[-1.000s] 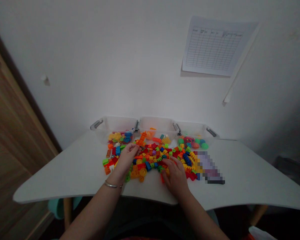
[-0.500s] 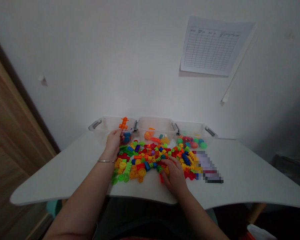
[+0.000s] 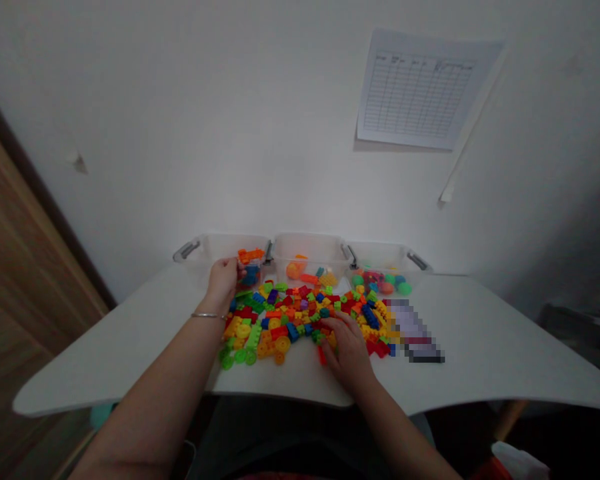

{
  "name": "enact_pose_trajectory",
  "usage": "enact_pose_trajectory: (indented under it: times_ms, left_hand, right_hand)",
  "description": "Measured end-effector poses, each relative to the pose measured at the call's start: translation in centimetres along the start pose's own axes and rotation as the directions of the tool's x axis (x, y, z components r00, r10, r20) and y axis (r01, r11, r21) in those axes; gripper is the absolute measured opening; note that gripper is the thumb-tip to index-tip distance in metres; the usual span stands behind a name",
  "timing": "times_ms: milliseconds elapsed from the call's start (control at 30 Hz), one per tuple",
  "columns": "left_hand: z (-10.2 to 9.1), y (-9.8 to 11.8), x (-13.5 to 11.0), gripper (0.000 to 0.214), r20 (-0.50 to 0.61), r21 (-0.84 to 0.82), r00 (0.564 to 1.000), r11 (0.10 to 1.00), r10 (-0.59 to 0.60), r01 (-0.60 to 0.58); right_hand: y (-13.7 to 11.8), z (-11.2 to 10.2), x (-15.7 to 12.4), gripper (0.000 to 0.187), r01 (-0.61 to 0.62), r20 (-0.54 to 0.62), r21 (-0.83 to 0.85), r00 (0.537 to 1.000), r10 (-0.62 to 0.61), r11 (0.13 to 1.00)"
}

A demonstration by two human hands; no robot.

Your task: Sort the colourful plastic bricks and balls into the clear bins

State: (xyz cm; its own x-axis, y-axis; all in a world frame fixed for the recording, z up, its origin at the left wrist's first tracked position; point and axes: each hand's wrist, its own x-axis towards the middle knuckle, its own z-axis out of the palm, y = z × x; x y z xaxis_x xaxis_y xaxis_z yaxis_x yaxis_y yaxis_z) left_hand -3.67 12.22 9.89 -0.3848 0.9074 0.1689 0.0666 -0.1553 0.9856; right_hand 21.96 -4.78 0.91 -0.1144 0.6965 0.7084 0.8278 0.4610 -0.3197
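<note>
Had the left hand (image 3: 224, 279) at the left-hand clear plastic bin with a grey handle (image 3: 220, 245), fingertips drawn close together at one end of a bright orange, knobbly plastic piece (image 3: 251, 255), lying nearly level above a clump of blue plastic pieces (image 3: 251, 275) in the same bin. Could not tell, at so small a scale in dim light, whether pinched or just let go, nor whether above the rim or within. Rested the right hand (image 3: 347, 350), thumb and fingers loosely parted, over the near edge of the heap of mixed red, yellow, green and blue plastic bricks (image 3: 300, 313); could make out no piece in its grasp. Judged the sorting far from finished: found only a small share put away, with orange and yellow pieces (image 3: 295, 269) low in the middle clear plastic bin (image 3: 307, 245) and rounded green, red and orange pieces (image 3: 387, 287) low in the right-hand clear plastic bin (image 3: 380, 251). Had far more to go, judging by the heap spread across the smooth white table (image 3: 145, 333) before the bins, colours and shapes mingled, down to round green pieces (image 3: 240, 357) at its near left edge.
</note>
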Motion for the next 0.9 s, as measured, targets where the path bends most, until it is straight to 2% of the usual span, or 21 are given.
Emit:
enact_pose_trajectory:
  times_ms: [167,400,600,700,733,800,900]
  left_hand:
    - [0.1,0.8,-0.2,0.019,0.034,-0.106,0.998,0.993,-0.054,0.058]
    - [0.0,1.0,-0.8,0.014,0.067,-0.098,0.997,0.994,-0.047,0.053]
    - [0.0,1.4,-1.5,0.012,0.085,-0.018,0.996,1.000,0.022,-0.020]
    - [0.3,1.8,-3.0,0.017,0.170,0.056,0.980,0.992,0.104,-0.115]
    - [0.4,1.9,-3.8,0.019,0.233,0.116,0.958,0.974,0.165,-0.196]
    - [0.6,2.0,-5.8,0.021,0.357,0.220,0.884,0.892,0.303,-0.395]
    - [0.5,1.8,-9.1,0.023,0.585,0.334,0.735,0.724,0.343,-0.604]
  right_hand:
    - [0.1,0.0,0.1,0.030,-0.017,0.005,0.009,1.000,0.017,1.000]
    - [0.1,0.1,0.1,0.030,-0.032,0.019,0.016,0.999,0.032,0.999]
    - [0.0,0.1,0.1,0.030,-0.062,0.030,0.011,0.998,0.062,0.998]
    - [0.0,0.2,0.1,0.030,-0.062,0.042,0.007,0.997,0.062,0.998]
    - [0.0,0.3,0.1,0.031,-0.063,0.048,0.004,0.997,0.063,0.998]
    - [0.0,0.3,0.1,0.031,-0.071,0.056,-0.001,0.996,0.071,0.997]
    - [0.0,0.3,0.1,0.032,-0.080,0.059,0.005,0.995,0.079,0.997]
